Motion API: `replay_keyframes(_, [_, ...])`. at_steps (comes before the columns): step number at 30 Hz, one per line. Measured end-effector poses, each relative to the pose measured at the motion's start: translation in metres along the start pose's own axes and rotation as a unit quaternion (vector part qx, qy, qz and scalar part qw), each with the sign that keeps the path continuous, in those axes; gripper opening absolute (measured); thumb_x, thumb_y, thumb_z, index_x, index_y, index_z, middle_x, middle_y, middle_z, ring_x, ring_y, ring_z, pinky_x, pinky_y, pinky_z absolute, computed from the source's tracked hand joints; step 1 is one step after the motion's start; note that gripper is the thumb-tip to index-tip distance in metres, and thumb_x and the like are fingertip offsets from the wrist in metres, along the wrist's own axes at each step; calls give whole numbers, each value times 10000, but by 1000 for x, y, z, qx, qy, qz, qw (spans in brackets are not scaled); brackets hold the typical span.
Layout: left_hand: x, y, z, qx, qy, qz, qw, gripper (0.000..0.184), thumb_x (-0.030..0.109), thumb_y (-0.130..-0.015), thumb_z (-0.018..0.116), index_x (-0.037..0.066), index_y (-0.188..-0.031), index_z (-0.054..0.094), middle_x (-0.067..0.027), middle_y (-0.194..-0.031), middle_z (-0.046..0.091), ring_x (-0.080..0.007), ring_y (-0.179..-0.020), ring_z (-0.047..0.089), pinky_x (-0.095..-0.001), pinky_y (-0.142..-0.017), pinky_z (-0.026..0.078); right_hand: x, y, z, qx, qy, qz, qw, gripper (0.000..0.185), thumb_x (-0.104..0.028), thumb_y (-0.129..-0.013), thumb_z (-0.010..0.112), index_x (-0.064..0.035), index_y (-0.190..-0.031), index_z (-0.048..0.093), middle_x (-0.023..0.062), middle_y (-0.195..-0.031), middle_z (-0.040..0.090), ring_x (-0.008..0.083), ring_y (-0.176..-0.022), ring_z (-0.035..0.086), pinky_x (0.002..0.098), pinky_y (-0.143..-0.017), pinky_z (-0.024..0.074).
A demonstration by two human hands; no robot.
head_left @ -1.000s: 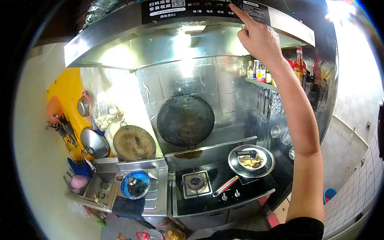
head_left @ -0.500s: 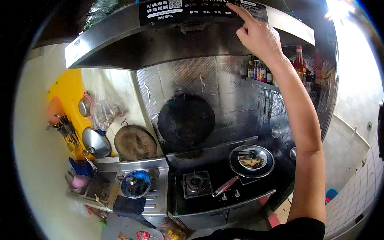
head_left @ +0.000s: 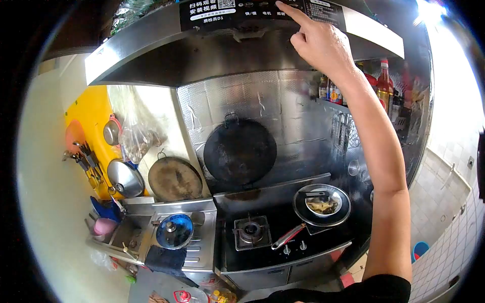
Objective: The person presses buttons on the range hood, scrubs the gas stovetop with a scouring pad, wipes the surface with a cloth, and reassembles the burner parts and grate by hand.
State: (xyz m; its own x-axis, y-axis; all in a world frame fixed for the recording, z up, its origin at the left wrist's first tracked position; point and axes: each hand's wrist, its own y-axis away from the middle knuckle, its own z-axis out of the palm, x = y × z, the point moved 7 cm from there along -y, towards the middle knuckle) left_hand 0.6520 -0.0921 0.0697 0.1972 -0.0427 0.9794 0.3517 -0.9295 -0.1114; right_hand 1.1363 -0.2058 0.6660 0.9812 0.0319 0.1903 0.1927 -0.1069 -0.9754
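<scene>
My right hand [head_left: 326,48] reaches up to the black control panel [head_left: 207,15] of the steel range hood [head_left: 136,53]. Its index finger is stretched out, with the tip at the row of buttons above the printed labels. The thumb stands apart and the other fingers look curled; nothing is held. Whether the fingertip presses a button cannot be made out. My left hand is out of view. Below, a frying pan [head_left: 299,209] with a red and silver handle sits on the right burner. Inside it is a white bowl [head_left: 339,206] holding food, partly covered by a black piece.
A gas burner [head_left: 251,231] lies left of the pan. A blue-rimmed pot with a glass lid [head_left: 174,231] stands beside the sink [head_left: 132,232]. A black wok [head_left: 240,151] and a round wooden board [head_left: 174,179] lean behind. Bottles [head_left: 385,86] line a right shelf.
My right index fingertip has shifted left along the panel, from the rightmost button label to the one beside it. The whole view has turned slightly left. The pan and bowl stay put.
</scene>
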Motion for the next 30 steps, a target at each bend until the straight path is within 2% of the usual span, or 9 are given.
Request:
replay_keyframes(7, [-97,34,-1,-6,-15,-110,994,417,327,-960,636,-1,-1211,585,-121,-1092,653,-218,-982,621,-349,-871,503,1,2,12,22,-17,-12,1000,663,-141,-806,547,-201,-1462,464,225,-646,633,404,-617,651,521,-655,543])
replay_keyframes(17, [-129,54,5,-34,-29,-132,990,415,319,-954,652,-14,-1194,591,-122,-1071,657,-219,-973,621,-353,-866,503,6,4,2,34,2,-3,999,685,-131,-799,544,-243,-1468,452,217,-656,637,398,-624,655,513,-650,550])
replay_keyframes(23, [-151,64,7,-41,-36,-156,986,414,313,-950,661,-21,-1184,595,-122,-1058,660,-220,-968,620,-355,-864,503,19,9,-3,52,-13,10,999,711,-123,-791,550,-236,-1482,427,213,-681,653,393,-649,668,515,-654,551])
replay_keyframes(26, [-169,73,4,-42,-41,-177,982,413,311,-948,666,-25,-1179,597,-122,-1052,662,-220,-966,620,-356,-862,503,27,12,0,60,8,3,998,704,-107,-797,560,-198,-1482,427,203,-677,633,395,-628,651,497,-642,555])
replay_keyframes(29, [-200,95,-8,-35,-47,-205,977,413,308,-947,670,-29,-1174,599,-123,-1045,663,-220,-964,620,-357,-861,503,42,19,12,47,-34,42,997,628,-180,-857,544,-372,-1450,465,100,-763,674,289,-708,689,425,-677,546])
replay_keyframes(30, [-212,108,-16,-28,-48,-218,974,413,307,-946,672,-30,-1172,600,-123,-1043,664,-221,-963,620,-357,-861,503,53,20,17,62,-22,41,997,614,-212,-860,563,-367,-1445,460,102,-807,685,323,-773,695,435,-699,543])
